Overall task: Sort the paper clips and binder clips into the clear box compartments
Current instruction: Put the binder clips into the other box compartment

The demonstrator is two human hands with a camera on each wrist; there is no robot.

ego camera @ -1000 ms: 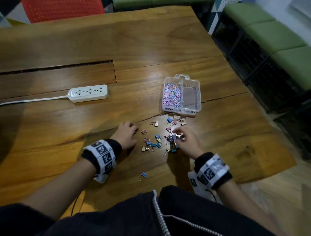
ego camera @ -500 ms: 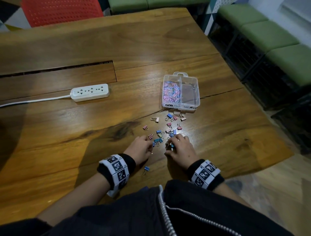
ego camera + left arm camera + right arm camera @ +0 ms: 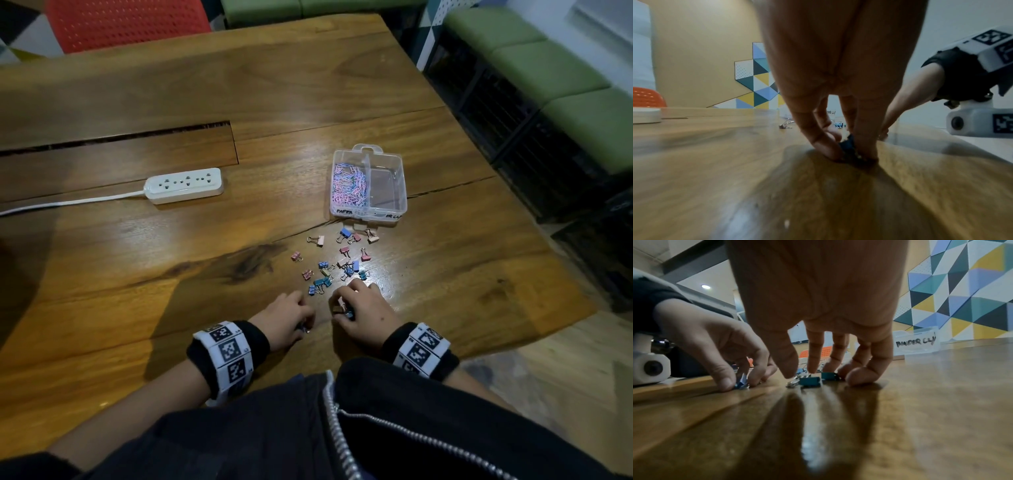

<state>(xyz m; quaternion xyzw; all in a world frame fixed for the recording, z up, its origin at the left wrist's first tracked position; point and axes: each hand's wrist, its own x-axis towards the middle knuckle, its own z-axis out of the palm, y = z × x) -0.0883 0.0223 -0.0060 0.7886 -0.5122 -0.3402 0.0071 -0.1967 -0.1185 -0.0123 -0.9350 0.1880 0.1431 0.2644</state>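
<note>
Both hands low, left fingers [image 3: 818, 142] pinching blue clip [image 3: 849, 149], right fingers [image 3: 865, 374] touching teal clips [image 3: 810, 381]

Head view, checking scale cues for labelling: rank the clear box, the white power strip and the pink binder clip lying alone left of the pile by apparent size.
1. clear box
2. white power strip, longer than the box is wide but slimmer
3. pink binder clip, far the smallest

Both hands have drawn back from the clear plastic two-compartment box [image 3: 369, 183]; the left hand [image 3: 286, 320] now pinches the stray blue binder clip [image 3: 849, 150] nearest the desk's [image 3: 171, 260] edge.
</note>
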